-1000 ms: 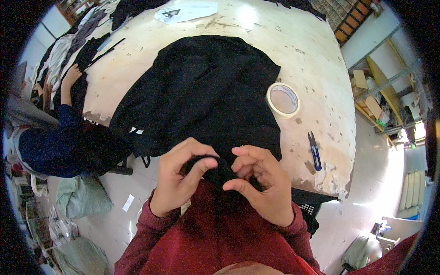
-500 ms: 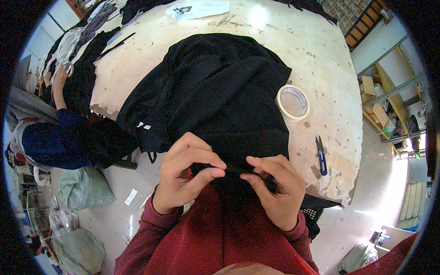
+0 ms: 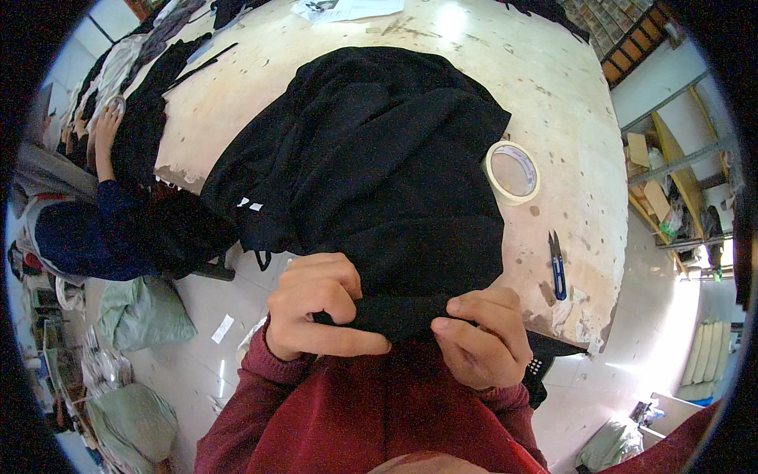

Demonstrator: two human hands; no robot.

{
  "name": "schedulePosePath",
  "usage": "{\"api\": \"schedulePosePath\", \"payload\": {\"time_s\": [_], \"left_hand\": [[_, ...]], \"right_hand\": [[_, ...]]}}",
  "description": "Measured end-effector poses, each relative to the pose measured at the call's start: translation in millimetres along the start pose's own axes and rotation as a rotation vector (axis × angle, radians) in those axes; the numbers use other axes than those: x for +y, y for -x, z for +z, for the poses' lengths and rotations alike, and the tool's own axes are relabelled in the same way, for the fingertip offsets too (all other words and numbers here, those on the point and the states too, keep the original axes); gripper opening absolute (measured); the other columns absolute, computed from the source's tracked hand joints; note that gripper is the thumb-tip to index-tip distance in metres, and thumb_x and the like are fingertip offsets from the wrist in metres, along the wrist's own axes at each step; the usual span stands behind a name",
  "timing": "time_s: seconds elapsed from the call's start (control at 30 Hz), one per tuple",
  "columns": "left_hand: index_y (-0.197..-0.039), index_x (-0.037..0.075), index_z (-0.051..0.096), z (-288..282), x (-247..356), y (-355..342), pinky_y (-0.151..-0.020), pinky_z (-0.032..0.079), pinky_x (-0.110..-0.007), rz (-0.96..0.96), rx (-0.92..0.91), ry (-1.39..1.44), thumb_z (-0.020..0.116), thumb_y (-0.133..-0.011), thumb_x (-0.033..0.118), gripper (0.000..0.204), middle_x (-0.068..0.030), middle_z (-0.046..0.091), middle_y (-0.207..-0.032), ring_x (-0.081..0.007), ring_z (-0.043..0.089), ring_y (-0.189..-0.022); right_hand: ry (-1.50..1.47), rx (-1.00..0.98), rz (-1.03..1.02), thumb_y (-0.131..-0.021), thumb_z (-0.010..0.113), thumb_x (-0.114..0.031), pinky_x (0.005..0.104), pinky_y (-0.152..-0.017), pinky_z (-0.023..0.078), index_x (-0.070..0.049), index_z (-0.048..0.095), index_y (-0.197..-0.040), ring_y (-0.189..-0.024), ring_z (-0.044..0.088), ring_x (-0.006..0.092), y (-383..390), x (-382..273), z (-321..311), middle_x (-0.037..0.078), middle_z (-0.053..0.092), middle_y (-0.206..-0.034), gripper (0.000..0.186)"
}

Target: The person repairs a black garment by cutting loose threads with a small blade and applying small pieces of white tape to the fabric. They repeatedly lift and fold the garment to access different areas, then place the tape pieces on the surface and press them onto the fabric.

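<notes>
A black garment (image 3: 379,158) lies bunched on the worktable, its near edge drawn over the table's front toward me. My left hand (image 3: 320,308) grips the folded near edge, fingers curled and the index finger stretched along its underside. At the other end of that fold, my right hand (image 3: 488,336) pinches the cloth between thumb and fingers. Between the two hands the edge is held as a flat band. Small white tags (image 3: 250,205) show on the garment's left part, with a thin black loop hanging below.
On the pale, stained worktable (image 3: 576,158), a roll of cream tape (image 3: 513,173) and blue thread snips (image 3: 557,267) lie right of the garment. Paper sheets (image 3: 347,8) are at the far edge. A co-worker (image 3: 103,229) handles dark cloth at left. Green sacks (image 3: 146,312) stand on the floor.
Both hands have shifted slightly lower and regripped. The left hand's pinch has become a curled grip, and the garment's edge now shows as a wider flat band between the hands.
</notes>
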State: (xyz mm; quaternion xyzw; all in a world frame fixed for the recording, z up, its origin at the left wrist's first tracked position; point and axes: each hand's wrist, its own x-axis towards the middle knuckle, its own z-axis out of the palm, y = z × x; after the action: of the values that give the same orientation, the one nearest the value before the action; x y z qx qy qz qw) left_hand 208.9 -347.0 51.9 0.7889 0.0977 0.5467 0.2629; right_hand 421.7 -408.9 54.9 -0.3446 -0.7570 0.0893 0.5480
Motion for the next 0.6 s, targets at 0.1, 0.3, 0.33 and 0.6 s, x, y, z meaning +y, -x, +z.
{"api": "schedulePosePath", "payload": {"time_s": [0.1,0.3,0.33,0.6], "left_hand": [[-0.067,0.014,0.065,0.4,1.2,-1.7,-0.050,0.036,-0.029,-0.004,0.010,-0.078,0.081,-0.046,0.020,0.027,0.0003,0.049,-0.066,-0.0194,0.055,-0.059],[-0.068,0.017,0.068,-2.0,8.1,-2.4,-0.064,0.040,-0.034,0.017,0.020,-0.243,0.082,-0.047,0.021,0.026,0.0024,0.055,-0.074,-0.0182,0.057,-0.070],[-0.068,0.018,0.068,-3.5,9.1,-1.8,-0.066,0.040,-0.035,-0.002,0.017,-0.239,0.082,-0.046,0.021,0.026,0.0026,0.056,-0.075,-0.0180,0.057,-0.072],[-0.066,0.019,0.070,-7.9,10.8,0.9,-0.070,0.040,-0.035,-0.095,0.050,-0.150,0.081,-0.048,0.021,0.021,0.0009,0.066,-0.087,-0.0188,0.063,-0.080]], "right_hand": [[0.053,0.039,-0.013,-0.063,0.074,0.004,0.0333,-0.072,0.050,-0.004,0.069,-0.102,-0.087,0.061,0.0228,0.4,-3.7,2.1,0.009,0.061,-0.100,0.040],[0.189,0.097,-0.019,-0.063,0.078,0.004,0.0336,-0.068,0.049,-0.004,0.068,-0.101,-0.083,0.062,0.0252,0.9,-5.5,10.4,0.012,0.061,-0.101,0.040],[0.186,0.098,-0.038,-0.063,0.077,0.005,0.0333,-0.066,0.050,-0.006,0.065,-0.098,-0.080,0.061,0.0248,1.3,-5.0,9.7,0.012,0.061,-0.098,0.039],[0.166,0.109,-0.082,-0.066,0.076,0.005,0.0328,-0.062,0.049,-0.009,0.058,-0.093,-0.074,0.059,0.0227,3.9,-6.8,5.3,0.010,0.060,-0.093,0.035]]}}
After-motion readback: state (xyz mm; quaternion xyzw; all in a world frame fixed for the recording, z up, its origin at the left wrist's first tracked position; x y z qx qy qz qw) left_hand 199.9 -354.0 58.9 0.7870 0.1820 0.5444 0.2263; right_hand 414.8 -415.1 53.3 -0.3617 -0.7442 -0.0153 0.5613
